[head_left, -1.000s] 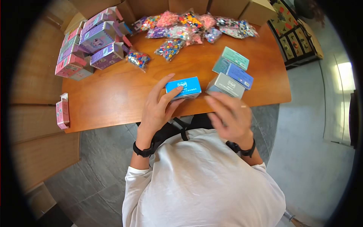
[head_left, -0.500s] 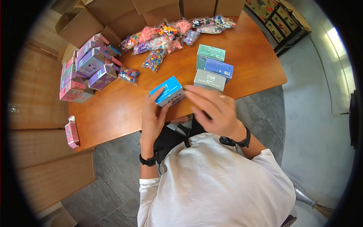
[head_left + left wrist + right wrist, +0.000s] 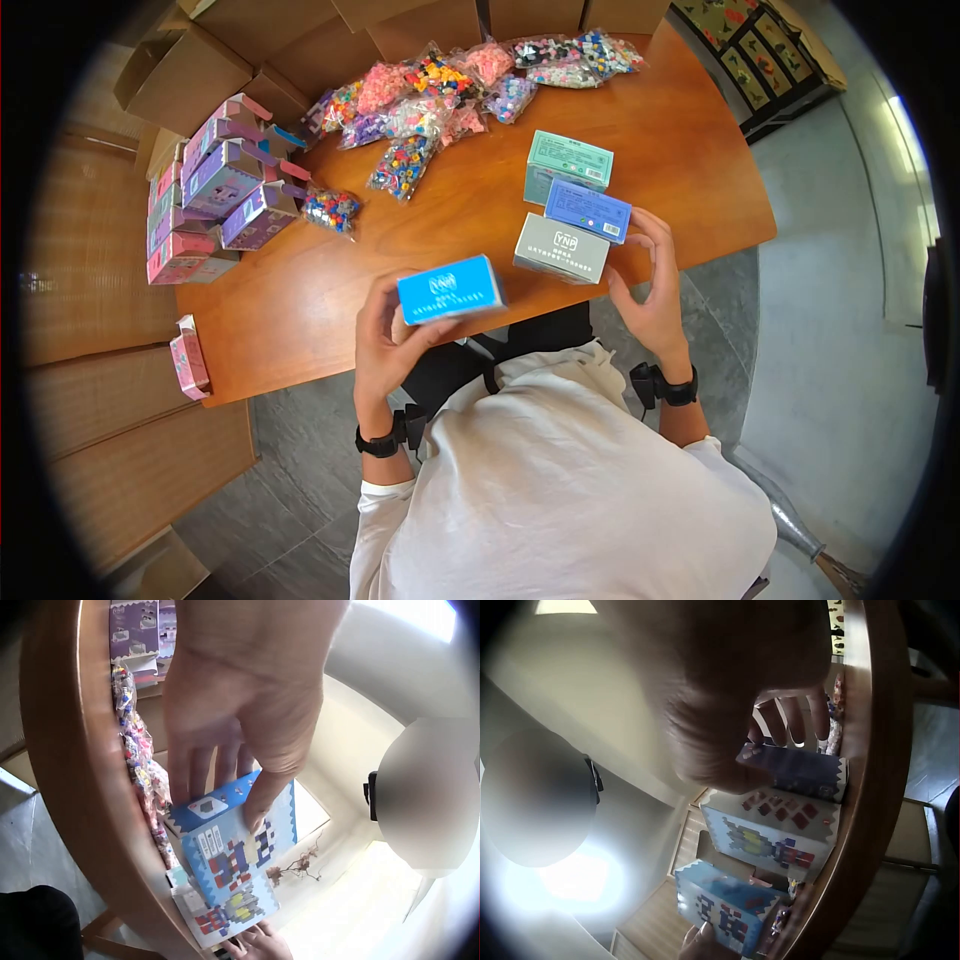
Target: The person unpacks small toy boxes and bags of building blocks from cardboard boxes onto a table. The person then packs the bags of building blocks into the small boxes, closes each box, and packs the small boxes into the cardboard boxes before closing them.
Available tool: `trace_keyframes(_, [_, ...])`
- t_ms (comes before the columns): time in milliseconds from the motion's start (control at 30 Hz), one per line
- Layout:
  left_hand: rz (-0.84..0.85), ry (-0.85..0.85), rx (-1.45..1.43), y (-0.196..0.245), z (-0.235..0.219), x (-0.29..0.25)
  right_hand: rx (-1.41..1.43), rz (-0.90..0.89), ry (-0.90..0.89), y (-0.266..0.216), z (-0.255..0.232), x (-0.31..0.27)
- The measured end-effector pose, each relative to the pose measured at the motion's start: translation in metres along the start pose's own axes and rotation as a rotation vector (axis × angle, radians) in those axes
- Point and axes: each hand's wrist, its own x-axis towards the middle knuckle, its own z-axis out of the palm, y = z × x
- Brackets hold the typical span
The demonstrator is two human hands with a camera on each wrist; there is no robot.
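Note:
My left hand (image 3: 385, 335) grips a bright blue cardboard box (image 3: 450, 290) by its left end, thumb on the near side and fingers behind. The box's pixel-block picture faces the thumb in the left wrist view. My right hand (image 3: 655, 285) is beside a grey box (image 3: 562, 250) and a violet-blue box (image 3: 588, 210), fingers at the violet-blue box's right end and thumb by the grey box's right side. In the right wrist view, its fingers are spread apart beyond the violet-blue box. Behind these two stands a teal-green box (image 3: 570, 158).
Purple and pink boxes (image 3: 225, 185) with open flaps are stacked at the left of the wooden table (image 3: 300, 310). Bags of small coloured blocks (image 3: 420, 95) lie along the back, with one bag (image 3: 330, 210) by the stack. A pink box (image 3: 188, 358) stands at the left edge.
My right hand has moved from beside the blue box rightward to the grey and violet-blue boxes. The blue box has turned slightly and come nearer to me in my left hand. The view has shifted.

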Motion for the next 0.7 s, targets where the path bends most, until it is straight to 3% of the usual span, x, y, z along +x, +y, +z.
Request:
trace_keyframes(67, [-0.052,-0.061,-0.013,0.011,0.008,0.002,0.054,0.015,-0.049,0.003,-0.002,-0.004])
trace_keyframes(133, [0.054,-0.193,-0.03,0.012,0.016,0.012,0.061,0.012,-0.073,0.008,-0.006,-0.01])
trace_keyframes(233, [0.185,-0.249,0.147,0.016,0.024,0.028,0.056,0.015,-0.111,0.001,-0.005,-0.011])
trace_keyframes(367, [0.227,-0.245,0.157,0.01,0.037,0.044,-0.02,0.052,-0.147,0.0,0.004,-0.009])
trace_keyframes(467, [0.133,-0.276,0.033,0.005,0.044,0.047,-0.034,0.069,-0.143,0.002,0.011,-0.01])
trace_keyframes(533, [-0.067,-0.347,-0.213,0.005,0.047,0.047,-0.082,0.044,-0.161,0.0,0.012,-0.008])
trace_keyframes(600, [-0.038,-0.385,-0.166,0.006,0.051,0.045,-0.132,0.011,-0.175,0.0,0.014,-0.006])
trace_keyframes(700, [-0.002,-0.386,-0.144,0.003,0.058,0.037,0.056,0.037,-0.23,0.001,0.019,-0.009])
